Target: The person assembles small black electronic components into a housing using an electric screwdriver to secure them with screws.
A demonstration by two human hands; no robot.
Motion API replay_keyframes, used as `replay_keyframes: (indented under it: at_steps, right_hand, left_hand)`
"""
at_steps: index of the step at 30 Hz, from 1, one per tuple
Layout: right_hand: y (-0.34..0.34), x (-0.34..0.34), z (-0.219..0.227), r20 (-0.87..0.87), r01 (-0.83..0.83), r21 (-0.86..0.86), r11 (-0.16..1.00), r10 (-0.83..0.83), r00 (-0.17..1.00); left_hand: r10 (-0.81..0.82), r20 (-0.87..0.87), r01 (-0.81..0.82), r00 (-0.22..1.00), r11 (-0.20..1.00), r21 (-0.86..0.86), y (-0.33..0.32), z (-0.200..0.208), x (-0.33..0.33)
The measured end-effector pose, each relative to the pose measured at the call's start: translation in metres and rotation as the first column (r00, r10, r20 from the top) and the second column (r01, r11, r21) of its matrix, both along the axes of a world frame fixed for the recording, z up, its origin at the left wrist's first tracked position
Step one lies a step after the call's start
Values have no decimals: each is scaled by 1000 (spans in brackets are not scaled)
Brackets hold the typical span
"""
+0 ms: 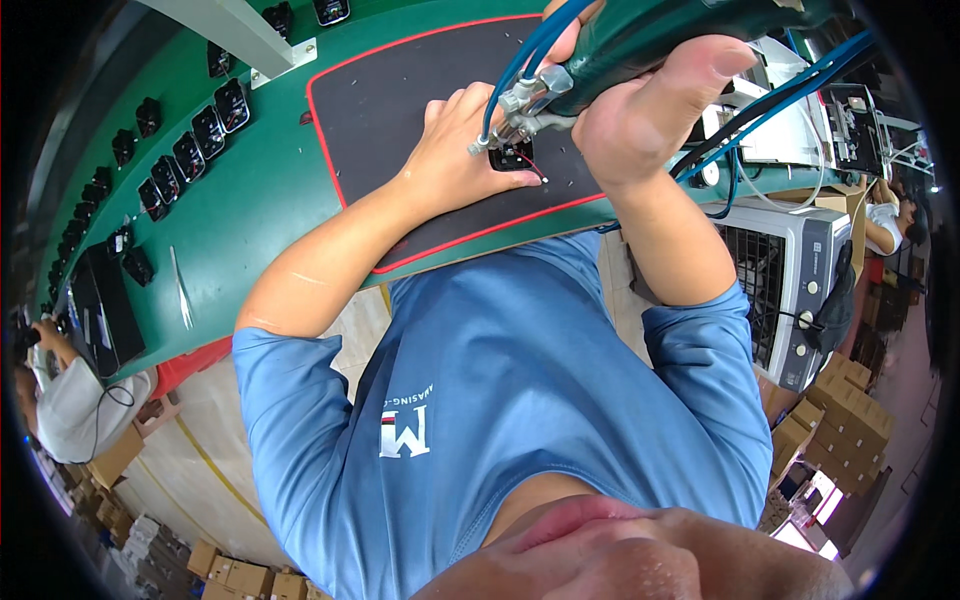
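Observation:
My right hand (635,125) is wrapped round a dark green power screwdriver (640,50) with metal fittings and blue hoses at its front. The tool slants over the work; its tip is hidden. Below the fittings lies a small black housing (512,157) with a thin red wire and a white end. My left hand (450,155) grips this housing from the left, thumb along its near side and fingers on its far side. Both rest on a dark mat (385,100) with a red edge.
On the green bench (260,270), several black housings (188,155) stand in rows at the left, with tweezers (180,288) and a black box (105,310) nearer. A metal post (230,35) rises behind. Right are hoses (770,110) and a white air cooler (790,280). People work at both sides.

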State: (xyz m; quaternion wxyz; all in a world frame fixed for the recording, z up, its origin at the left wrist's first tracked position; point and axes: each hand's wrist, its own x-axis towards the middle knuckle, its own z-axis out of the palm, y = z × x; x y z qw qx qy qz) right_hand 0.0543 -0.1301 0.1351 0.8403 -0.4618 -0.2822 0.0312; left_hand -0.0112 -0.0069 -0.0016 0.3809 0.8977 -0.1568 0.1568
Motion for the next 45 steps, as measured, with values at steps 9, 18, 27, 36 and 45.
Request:
replay_keyframes:
  at_steps: [9, 18, 27, 36, 45]
  right_hand:
    - [-1, 0, 6, 68, 17, -16, 1000, -16, 998]
    - [-4, 5, -4, 94, -79, -1, 997, 79, 992]
    - [-5, -1, -4, -95, -98, -54, 994, 93, 991]
    - [-6, 0, 3, -65, -84, -28, 996, 82, 995]
    - [2, -4, 77, 252, 265, 42, 963, -267, 930]
  left_hand:
    - [13, -5, -13, 1000, 1000, 2, 0, -2, -1]
    - [-27, -52, 25, 998, 999, -40, 1, -5, 0]
    - [-24, -36, 24, 999, 1000, -10, 0, -6, 2]
    - [30, -4, -29, 1000, 994, 109, -1, 2, -2]
    - [34, -33, -32, 999, 998, 59, 3, 0, -5]
